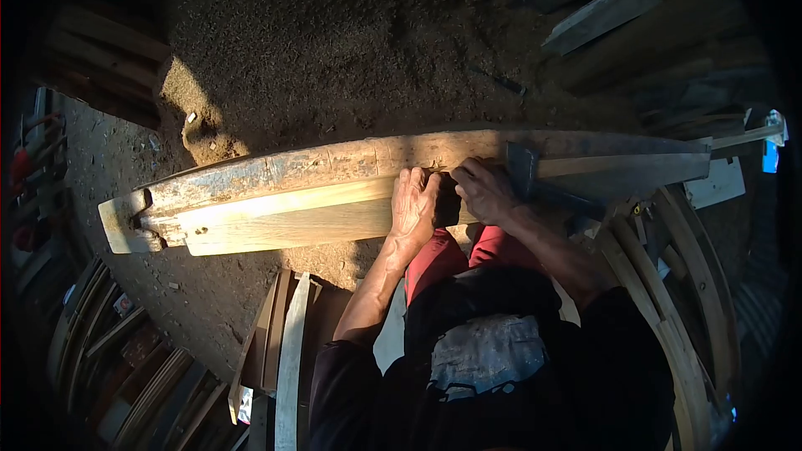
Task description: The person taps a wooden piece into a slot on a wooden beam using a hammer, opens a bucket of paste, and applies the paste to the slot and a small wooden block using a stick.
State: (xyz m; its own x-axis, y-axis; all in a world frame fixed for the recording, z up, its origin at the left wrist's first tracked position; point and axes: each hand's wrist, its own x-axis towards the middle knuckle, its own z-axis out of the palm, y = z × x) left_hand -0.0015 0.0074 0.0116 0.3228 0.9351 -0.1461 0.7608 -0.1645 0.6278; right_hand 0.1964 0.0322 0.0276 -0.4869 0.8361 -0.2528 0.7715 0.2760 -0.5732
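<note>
A long, pale wooden plank lies along the near side of a weathered wooden beam, crossing in front of me. My left hand bends over the plank near its middle, fingers curled and fingertips at the upper edge. Close beside it, my right hand is closed, its fingers bent towards the left hand. A dark patch between the hands hides whatever they may pinch. Just right of my right hand stands a dark, flat-sided piece, its kind unclear.
Sawdust and shavings cover the ground beyond the beam. Boards stand at the lower left, and curved timbers are stacked at the lower right. More planks lie at the upper right. Sunlight strikes the beam's left half.
</note>
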